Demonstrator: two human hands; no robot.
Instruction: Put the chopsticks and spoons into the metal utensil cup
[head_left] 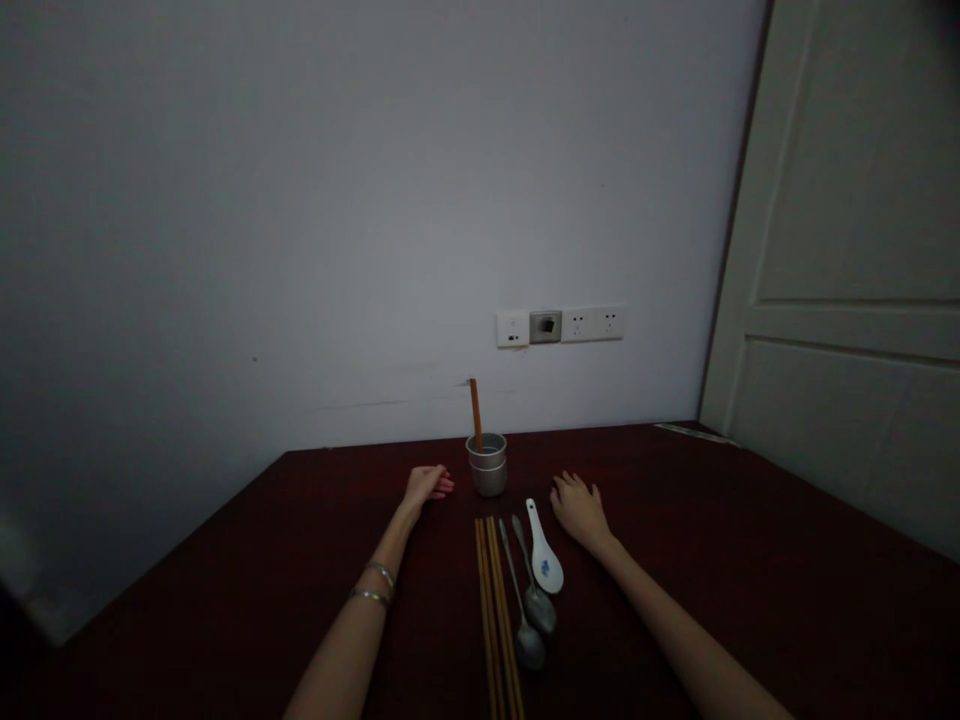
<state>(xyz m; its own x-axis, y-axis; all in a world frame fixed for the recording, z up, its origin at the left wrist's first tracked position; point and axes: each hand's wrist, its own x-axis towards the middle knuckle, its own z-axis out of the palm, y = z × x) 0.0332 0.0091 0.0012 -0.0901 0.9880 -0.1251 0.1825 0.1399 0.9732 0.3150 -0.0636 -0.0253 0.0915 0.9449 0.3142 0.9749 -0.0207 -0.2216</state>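
Note:
A grey metal cup (490, 478) stands upright on the table, one reddish-brown chopstick (476, 415) leaning in it. My left hand (427, 487) rests on its side just left of the cup, empty, fingers loosely bent and apart from it. On the right, my right hand (579, 510) lies palm down with nothing in it, fingers spread a little. Between my forearms are several wooden chopsticks (495, 610) side by side, a long-handled metal spoon (529, 645), a second metal spoon (540, 608) and a white ceramic soup spoon (547, 570) with a blue mark, closest to my right hand.
The dark red table (300, 510) meets a pale wall (337, 220) at the back. Wall sockets (592, 323) sit above the table edge. A panelled door (847, 400) borders the right side, and a thin flat strip (697, 434) lies at the back right.

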